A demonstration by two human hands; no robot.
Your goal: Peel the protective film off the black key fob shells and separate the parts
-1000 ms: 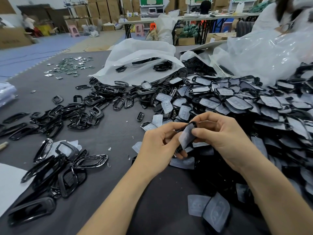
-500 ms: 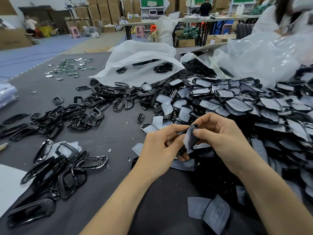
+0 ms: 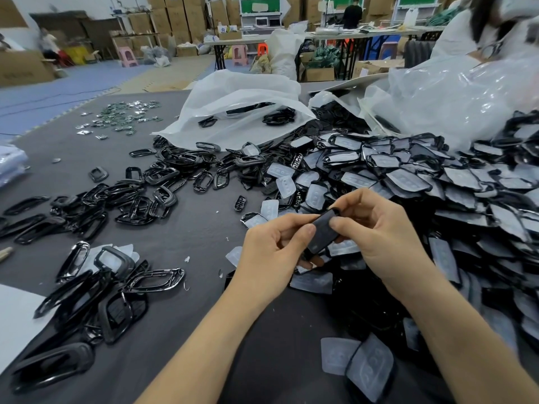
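I hold one black key fob shell (image 3: 322,233) above the dark table, tilted on edge, between both hands. My left hand (image 3: 271,252) pinches its lower left side with thumb and fingers. My right hand (image 3: 379,237) pinches its upper right end, thumb on the face. The shell's visible face looks dark, with little film showing. A big heap of film-covered shells (image 3: 408,182) spreads to the right and behind my hands. Bare black frames (image 3: 122,202) lie in piles on the left.
Peeled film pieces (image 3: 338,355) lie near the front edge and under my hands. White plastic bags (image 3: 239,109) sit at the back, one with a few black parts on it. Small shiny parts (image 3: 122,115) are scattered far left. A person sits at the far right.
The pale film face seen earlier on the held shell has turned away or come off; the shell now shows dark. Both hands stayed in place, still pinching it.
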